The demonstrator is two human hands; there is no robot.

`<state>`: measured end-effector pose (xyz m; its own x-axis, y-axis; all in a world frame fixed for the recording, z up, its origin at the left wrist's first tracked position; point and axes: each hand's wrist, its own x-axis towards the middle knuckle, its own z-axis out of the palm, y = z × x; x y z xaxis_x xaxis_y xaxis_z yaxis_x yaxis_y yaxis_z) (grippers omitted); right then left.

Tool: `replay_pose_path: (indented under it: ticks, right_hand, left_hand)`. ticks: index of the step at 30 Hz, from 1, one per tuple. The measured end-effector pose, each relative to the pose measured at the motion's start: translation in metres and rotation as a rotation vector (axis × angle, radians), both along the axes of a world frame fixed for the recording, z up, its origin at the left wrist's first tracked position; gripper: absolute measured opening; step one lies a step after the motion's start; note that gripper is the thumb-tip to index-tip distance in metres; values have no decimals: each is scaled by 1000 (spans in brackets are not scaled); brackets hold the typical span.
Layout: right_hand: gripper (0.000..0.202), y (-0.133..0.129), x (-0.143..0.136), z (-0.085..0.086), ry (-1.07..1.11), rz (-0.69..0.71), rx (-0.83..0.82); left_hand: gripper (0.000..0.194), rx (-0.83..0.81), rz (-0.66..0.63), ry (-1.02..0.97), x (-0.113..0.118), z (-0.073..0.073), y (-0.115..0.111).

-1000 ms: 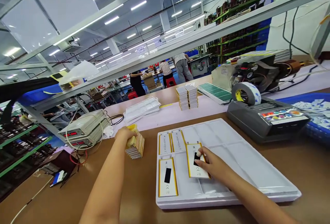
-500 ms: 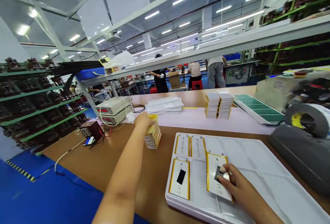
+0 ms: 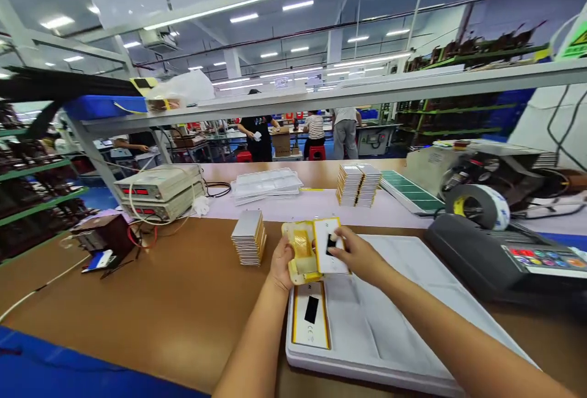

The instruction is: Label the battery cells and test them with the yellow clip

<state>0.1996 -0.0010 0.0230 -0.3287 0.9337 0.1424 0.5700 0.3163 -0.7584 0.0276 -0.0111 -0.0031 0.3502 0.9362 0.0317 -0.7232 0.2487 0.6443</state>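
Observation:
My left hand (image 3: 280, 261) grips a pale yellow fixture (image 3: 299, 250) with amber tape in its middle, held above the left part of the white tray (image 3: 394, 324). Against the fixture's right side is a white battery pack (image 3: 326, 257) with yellow edges and a black patch. My right hand (image 3: 355, 251) pinches this pack at the patch. Below them, another white pack (image 3: 310, 331) with a black patch lies in the tray's near left corner. A stack of packs (image 3: 248, 238) stands on the brown mat to the left of my left hand.
Farther back are white trays (image 3: 266, 184), a double stack of packs (image 3: 358, 184) and a green-topped tray (image 3: 410, 192). Two stacked instruments (image 3: 160, 187) stand left; a tape machine (image 3: 495, 257) stands right. A shelf beam crosses above the bench. People are beyond it.
My left hand has come from the stack to the tray with the yellow fixture. My right hand has lifted its pack up and left to the fixture. The view has turned right.

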Motion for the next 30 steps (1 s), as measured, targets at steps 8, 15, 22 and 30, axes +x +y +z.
replay_pose_path:
  ticks: [8, 15, 22, 30]
  right_hand:
    - [32, 3, -61, 37, -620, 142, 253]
    - [30, 42, -12, 34, -942, -140, 233]
    - [33, 56, -7, -9, -1023, -96, 113]
    - [23, 68, 14, -25, -667, -74, -39]
  left_hand:
    - [46, -63, 93, -195, -12, -14, -1]
    - [57, -11, 154, -244, -19, -9, 4]
    - [56, -112, 260, -209, -19, -12, 8]
    - [52, -236, 349, -281, -19, -19, 7]
